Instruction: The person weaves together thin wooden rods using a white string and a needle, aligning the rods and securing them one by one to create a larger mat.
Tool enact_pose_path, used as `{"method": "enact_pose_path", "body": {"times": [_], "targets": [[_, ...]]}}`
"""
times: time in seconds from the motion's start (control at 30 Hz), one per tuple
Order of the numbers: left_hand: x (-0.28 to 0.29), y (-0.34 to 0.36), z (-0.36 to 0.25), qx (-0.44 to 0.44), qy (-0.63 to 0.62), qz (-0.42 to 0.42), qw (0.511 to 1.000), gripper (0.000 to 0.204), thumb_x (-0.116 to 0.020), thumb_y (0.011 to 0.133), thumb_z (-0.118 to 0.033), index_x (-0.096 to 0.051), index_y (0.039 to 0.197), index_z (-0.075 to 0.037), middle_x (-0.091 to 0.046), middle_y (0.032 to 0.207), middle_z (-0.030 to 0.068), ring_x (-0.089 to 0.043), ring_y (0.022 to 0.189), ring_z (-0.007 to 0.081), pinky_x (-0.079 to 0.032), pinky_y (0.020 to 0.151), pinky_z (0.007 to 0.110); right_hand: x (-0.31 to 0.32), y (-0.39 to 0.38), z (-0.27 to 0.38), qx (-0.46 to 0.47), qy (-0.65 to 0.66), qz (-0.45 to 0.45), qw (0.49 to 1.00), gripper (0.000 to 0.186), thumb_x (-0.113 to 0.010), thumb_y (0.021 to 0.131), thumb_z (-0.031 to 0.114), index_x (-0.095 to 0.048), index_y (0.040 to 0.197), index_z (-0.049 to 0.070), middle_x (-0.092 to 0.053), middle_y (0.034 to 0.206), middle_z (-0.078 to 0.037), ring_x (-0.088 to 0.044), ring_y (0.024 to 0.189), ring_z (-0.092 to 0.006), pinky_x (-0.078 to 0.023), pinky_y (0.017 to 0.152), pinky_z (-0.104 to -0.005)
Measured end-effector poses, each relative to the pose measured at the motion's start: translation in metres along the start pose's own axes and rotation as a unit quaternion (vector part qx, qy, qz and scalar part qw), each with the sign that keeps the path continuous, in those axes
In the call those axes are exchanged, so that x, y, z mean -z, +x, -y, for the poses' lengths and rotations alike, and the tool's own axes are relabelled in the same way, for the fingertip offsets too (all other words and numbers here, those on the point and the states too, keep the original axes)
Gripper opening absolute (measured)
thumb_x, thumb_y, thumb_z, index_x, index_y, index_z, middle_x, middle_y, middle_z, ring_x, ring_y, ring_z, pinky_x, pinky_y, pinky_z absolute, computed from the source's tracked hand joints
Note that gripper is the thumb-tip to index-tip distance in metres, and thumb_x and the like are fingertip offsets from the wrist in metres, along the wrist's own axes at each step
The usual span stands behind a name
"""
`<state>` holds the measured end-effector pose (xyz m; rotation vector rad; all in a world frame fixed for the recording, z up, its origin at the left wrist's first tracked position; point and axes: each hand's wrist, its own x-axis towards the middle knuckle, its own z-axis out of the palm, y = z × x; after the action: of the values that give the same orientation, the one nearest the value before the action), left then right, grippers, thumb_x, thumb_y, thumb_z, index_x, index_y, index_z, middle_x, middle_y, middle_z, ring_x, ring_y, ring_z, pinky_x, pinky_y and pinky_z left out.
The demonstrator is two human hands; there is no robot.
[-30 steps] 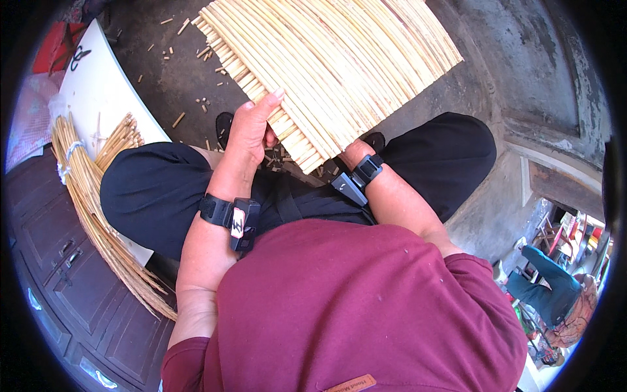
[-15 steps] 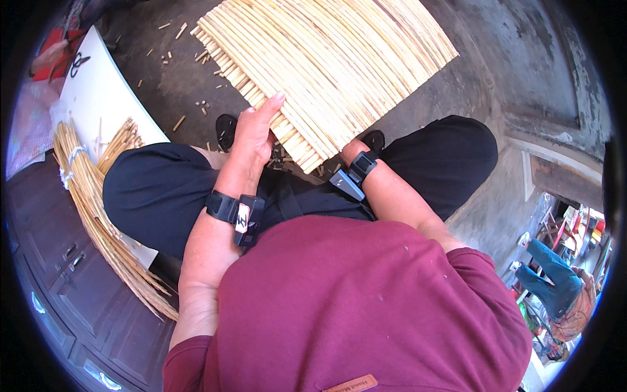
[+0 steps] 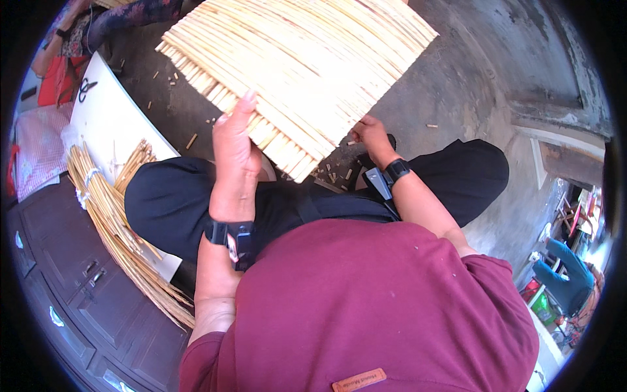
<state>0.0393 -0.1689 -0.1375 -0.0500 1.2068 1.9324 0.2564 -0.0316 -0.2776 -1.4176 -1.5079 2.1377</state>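
A mat of pale reed sticks (image 3: 287, 72), laid side by side in a stiff panel, is held tilted above my lap. My left hand (image 3: 236, 150) grips its near left side, thumb on top and fingers underneath. Shorter stick ends poke out unevenly along that side. Close by the mat's near right edge is my right hand (image 3: 375, 140), its fingers curled. The mat's edge partly covers those fingertips, so I cannot make out what they hold.
Bundled long reeds (image 3: 98, 189) lean beside my left knee against a white board (image 3: 108, 98) with black scissors (image 3: 85, 89) on it. Cut stick pieces lie on the dark floor. Brown cabinet doors (image 3: 72, 261) are at left. Another person's arm (image 3: 46, 55) shows at far left.
The mat has shifted a little left and tilted, my left hand with it. My right hand has come out from under the mat to the right. Another person's arm now shows at far left.
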Motion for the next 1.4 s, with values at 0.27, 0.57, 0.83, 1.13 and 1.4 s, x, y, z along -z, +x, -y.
{"method": "enact_pose_path", "body": {"times": [0.27,0.57,0.83,1.13,1.4], "targets": [[0.004,-0.03,-0.04,-0.085,-0.025,-0.016,0.996,0.05,-0.064,0.089,-0.016,-0.045,0.128,0.009,-0.056,0.124,0.0176,-0.057,0.111,0.0265,-0.047,0.097,0.038,0.007,-0.033,0.052,0.144,0.131,-0.047,0.98,0.012,-0.05,0.095,0.012,-0.06,0.091,0.006,-0.065,0.083,-0.003,-0.059,0.067,-0.0082,-0.045,0.058,-0.0216],[0.007,-0.121,-0.147,-0.156,0.15,-0.112,0.97,0.043,-0.059,0.088,-0.017,-0.051,0.12,0.011,-0.063,0.107,0.0184,-0.064,0.093,0.0249,-0.052,0.084,0.035,0.0,-0.078,0.094,0.277,0.091,-0.03,0.956,0.011,-0.052,0.095,0.012,-0.059,0.091,0.005,-0.065,0.086,-0.003,-0.06,0.072,-0.0079,-0.047,0.063,-0.0213],[0.047,-0.157,-0.203,-0.149,0.319,-0.09,0.932,0.048,-0.059,0.088,-0.018,-0.046,0.122,0.013,-0.06,0.11,0.0208,-0.064,0.092,0.0233,-0.051,0.082,0.032,-0.005,-0.088,0.093,0.236,0.109,0.028,0.965,0.011,-0.052,0.095,0.014,-0.059,0.091,0.006,-0.065,0.082,-0.002,-0.059,0.068,-0.0067,-0.046,0.061,-0.0202],[0.047,-0.169,-0.216,-0.09,0.29,-0.11,0.946,0.043,-0.055,0.09,-0.017,-0.048,0.12,0.013,-0.063,0.104,0.0222,-0.067,0.085,0.0265,-0.055,0.078,0.033,0.011,-0.088,0.082,0.207,0.127,0.045,0.969,0.011,-0.052,0.094,0.014,-0.059,0.091,0.007,-0.064,0.08,-0.001,-0.058,0.067,-0.0061,-0.045,0.06,-0.0197],[0.065,-0.038,-0.114,0.0,0.376,-0.091,0.922,0.041,-0.064,0.087,-0.021,-0.055,0.115,0.007,-0.065,0.102,0.0157,-0.067,0.089,0.0243,-0.055,0.077,0.035,-0.002,-0.104,0.091,0.165,0.188,0.111,0.962,0.008,-0.049,0.091,0.013,-0.055,0.088,0.008,-0.066,0.082,-0.007,-0.059,0.059,-0.0085,-0.043,0.051,-0.0187]]}}
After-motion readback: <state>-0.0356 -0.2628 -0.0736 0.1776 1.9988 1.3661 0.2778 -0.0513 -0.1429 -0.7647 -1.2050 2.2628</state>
